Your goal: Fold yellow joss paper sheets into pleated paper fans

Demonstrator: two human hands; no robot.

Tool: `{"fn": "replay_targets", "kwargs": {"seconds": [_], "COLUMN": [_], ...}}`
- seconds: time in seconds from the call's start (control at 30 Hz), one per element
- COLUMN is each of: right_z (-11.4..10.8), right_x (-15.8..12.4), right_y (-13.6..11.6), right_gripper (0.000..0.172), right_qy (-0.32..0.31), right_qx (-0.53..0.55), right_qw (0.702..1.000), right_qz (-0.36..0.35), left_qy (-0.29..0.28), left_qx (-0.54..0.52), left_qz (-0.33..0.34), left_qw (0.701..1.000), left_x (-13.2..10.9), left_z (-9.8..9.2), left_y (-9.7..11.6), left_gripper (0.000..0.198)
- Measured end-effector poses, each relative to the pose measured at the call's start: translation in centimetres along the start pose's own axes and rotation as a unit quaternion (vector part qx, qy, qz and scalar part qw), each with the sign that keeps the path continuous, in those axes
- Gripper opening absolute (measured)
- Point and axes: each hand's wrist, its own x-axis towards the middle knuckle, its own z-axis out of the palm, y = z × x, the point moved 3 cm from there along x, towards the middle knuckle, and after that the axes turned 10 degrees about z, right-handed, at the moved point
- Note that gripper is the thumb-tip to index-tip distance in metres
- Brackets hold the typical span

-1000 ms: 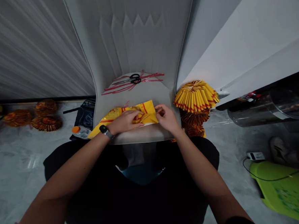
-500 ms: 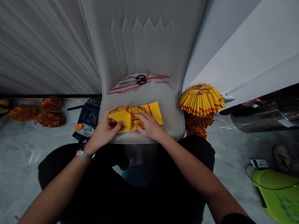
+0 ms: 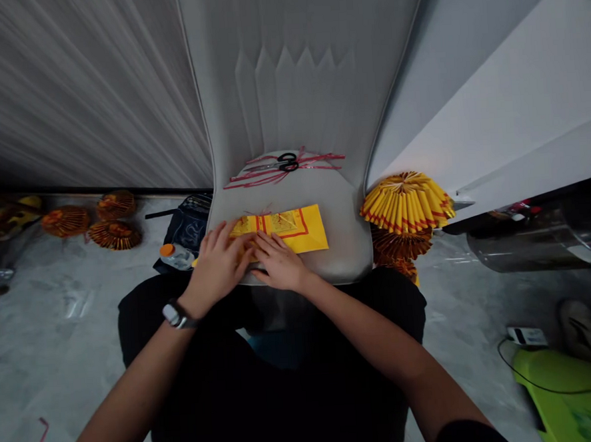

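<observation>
A folded yellow paper packet (image 3: 296, 231) with red printed lines lies flat on the grey chair seat (image 3: 340, 245). My left hand (image 3: 219, 266) presses flat on its left end, fingers spread, hiding that end. My right hand (image 3: 278, 262) rests on the near edge of the paper beside the left hand, with its fingers slightly apart. A watch sits on my left wrist. Neither hand grips anything that I can see.
Black scissors (image 3: 288, 162) and red strips (image 3: 257, 176) lie at the seat's back. A yellow paper fan (image 3: 407, 202) stands on darker fans (image 3: 402, 243) at the right. A bottle (image 3: 175, 256) and denim bag (image 3: 188, 227) are on the left.
The yellow paper now lies flat and squarer, with the raised left flap gone. Both hands have moved down onto it, and the view has shifted slightly.
</observation>
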Motion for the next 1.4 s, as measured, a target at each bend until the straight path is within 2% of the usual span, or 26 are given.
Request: {"fn": "replay_targets", "kwargs": {"seconds": [0.1, 0.17, 0.27, 0.33, 0.43, 0.5, 0.63, 0.73, 0.83, 0.93, 1.0, 1.17, 1.27, 1.33, 1.4], "right_z": [-1.6, -3.7, -6.9, -8.0, -8.3, -8.2, -8.1, -7.9, -7.6, -7.6, -7.9, -8.4, -7.2, -5.9, -4.8], "right_x": [0.0, 0.0, -0.3, -0.5, -0.6, -0.7, -1.2, -1.8, -2.1, -2.3, -2.5, -4.1, -5.1, -5.7, -6.1], "right_y": [1.9, 4.2, 7.9, 9.6, 10.7, 10.9, 11.3, 11.6, 11.7, 11.2, 10.4, 8.6, 8.0, 8.1, 8.4], "right_gripper": [0.051, 0.041, 0.043, 0.046, 0.043, 0.043, 0.037, 0.032, 0.030, 0.022, 0.020, 0.029, 0.029, 0.029, 0.033], "right_qy": [0.010, 0.059, 0.151, 0.165, 0.147, 0.140, 0.126, 0.119, 0.149, 0.188, 0.191, 0.192, 0.172, 0.145, 0.117], "right_qx": [0.017, 0.017, 0.002, -0.009, -0.018, -0.020, -0.012, -0.002, 0.003, 0.018, 0.033, 0.010, 0.013, 0.015, 0.019], "right_qw": [1.000, 0.997, 0.979, 0.971, 0.970, 0.968, 0.969, 0.971, 0.968, 0.970, 0.975, 0.978, 0.983, 0.988, 0.992], "right_qz": [0.001, 0.038, 0.140, 0.173, 0.194, 0.210, 0.215, 0.205, 0.203, 0.155, 0.109, 0.081, 0.061, 0.046, 0.045], "left_qy": [-0.072, -0.107, -0.132, -0.142, -0.162, -0.172, -0.183, -0.215, -0.239, -0.227, -0.217, -0.182, -0.105, -0.058, -0.048], "left_qx": [0.021, 0.025, 0.050, 0.064, 0.039, 0.017, -0.014, -0.058, -0.077, -0.071, -0.069, -0.063, -0.047, -0.058, -0.088], "left_qz": [-0.024, -0.034, -0.039, -0.019, 0.053, 0.057, 0.033, 0.067, 0.077, 0.073, 0.074, 0.069, 0.084, 0.119, 0.157], "left_qw": [0.997, 0.993, 0.989, 0.988, 0.985, 0.983, 0.982, 0.973, 0.965, 0.969, 0.971, 0.979, 0.990, 0.989, 0.982], "left_x": [1.0, 0.9, 0.9, 1.9, 4.3, 5.5, 5.8, 5.0, 4.6, 4.8, 4.9, 4.7, 4.9, 5.1, 5.2], "left_z": [2.8, 3.9, 4.1, 4.0, 4.3, 4.9, 5.9, 5.7, 5.1, 5.0, 5.2, 5.3, 4.6, 4.4, 4.7], "left_y": [0.0, -0.3, -0.2, 0.6, 2.3, 2.4, -0.1, -2.2, -3.1, -3.1, -3.0, -2.6, -0.8, 1.0, 2.6], "left_gripper": [0.046, 0.052, 0.055, 0.053, 0.052, 0.060, 0.090, 0.101, 0.102, 0.101, 0.101, 0.102, 0.102, 0.088, 0.070]}}
